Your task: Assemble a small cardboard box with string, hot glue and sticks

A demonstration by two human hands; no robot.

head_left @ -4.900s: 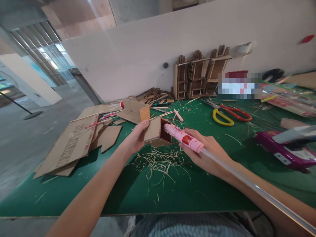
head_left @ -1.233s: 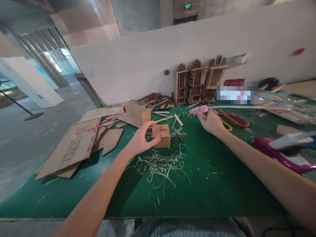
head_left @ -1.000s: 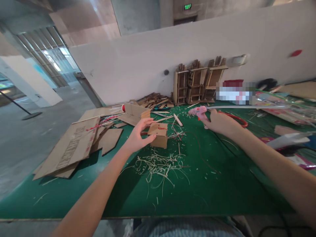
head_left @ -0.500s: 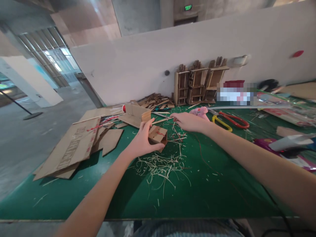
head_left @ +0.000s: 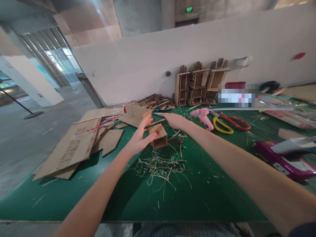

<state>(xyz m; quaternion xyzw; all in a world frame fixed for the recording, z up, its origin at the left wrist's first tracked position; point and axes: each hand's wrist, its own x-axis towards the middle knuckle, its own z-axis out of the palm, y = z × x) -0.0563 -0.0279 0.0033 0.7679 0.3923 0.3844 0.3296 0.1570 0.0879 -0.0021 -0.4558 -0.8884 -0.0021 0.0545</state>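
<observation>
My left hand (head_left: 141,136) is open, its fingers stretched forward and the thumb spread to the right. The thumb reaches across a small open-ended cardboard box (head_left: 160,143) with a bit of red on top; whether it touches is unclear. Beyond the box, my right hand (head_left: 175,121) is closed, palm down, its fingertips mostly hidden. A thin metal blade (head_left: 158,114) and a thin wooden strip (head_left: 158,122) lie by its fingertips. What it grips cannot be made out. Behind my left fingers stands a folded cardboard piece (head_left: 134,112).
Curly wood shavings (head_left: 161,169) lie in front of the box. Cardboard sheets (head_left: 71,149) are stacked left. To the right are a pink glue gun (head_left: 203,117), scissors with yellow and red handles (head_left: 223,126) and a purple device (head_left: 283,159). Wooden frames (head_left: 197,85) lean against the wall.
My right hand has shifted left, uncovering the glue gun. My left hand has drawn slightly left and loosened around the small box, whose open end now shows more.
</observation>
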